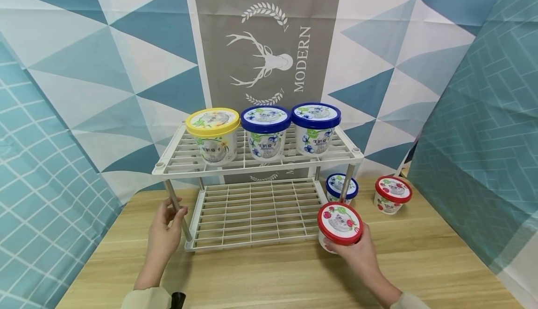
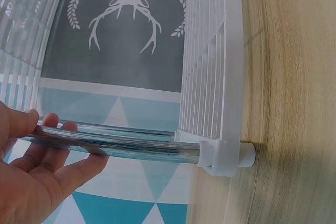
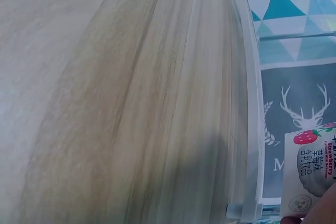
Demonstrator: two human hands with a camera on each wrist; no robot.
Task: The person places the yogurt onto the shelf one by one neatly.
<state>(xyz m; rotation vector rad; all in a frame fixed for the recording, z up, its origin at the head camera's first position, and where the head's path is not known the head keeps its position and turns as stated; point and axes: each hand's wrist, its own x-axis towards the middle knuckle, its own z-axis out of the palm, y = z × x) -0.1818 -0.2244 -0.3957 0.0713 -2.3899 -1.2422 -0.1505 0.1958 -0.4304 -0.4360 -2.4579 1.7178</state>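
My left hand (image 1: 165, 229) holds the left front metal post (image 2: 147, 149) of a white two-tier rack (image 1: 252, 242), thumb on one side and fingers on the other. A red-lidded strawberry tub (image 1: 339, 222) is gripped in my right hand (image 1: 360, 255), at the rack's right front corner. In the right wrist view, only part of the tub's printed side (image 3: 310, 171) shows at the lower right. On the top tier stand a yellow-lidded tub (image 1: 214, 136) and two blue-lidded tubs, one in the middle (image 1: 265, 134) and one at the right (image 1: 316, 129).
Behind the right front post (image 1: 348, 183), a blue-lidded tub (image 1: 336, 184) stands on the wooden table (image 1: 260, 276). Farther right is another red-lidded tub (image 1: 391, 194). The lower tier is a slatted grid. A patterned cloth (image 1: 269, 29) hangs behind the rack.
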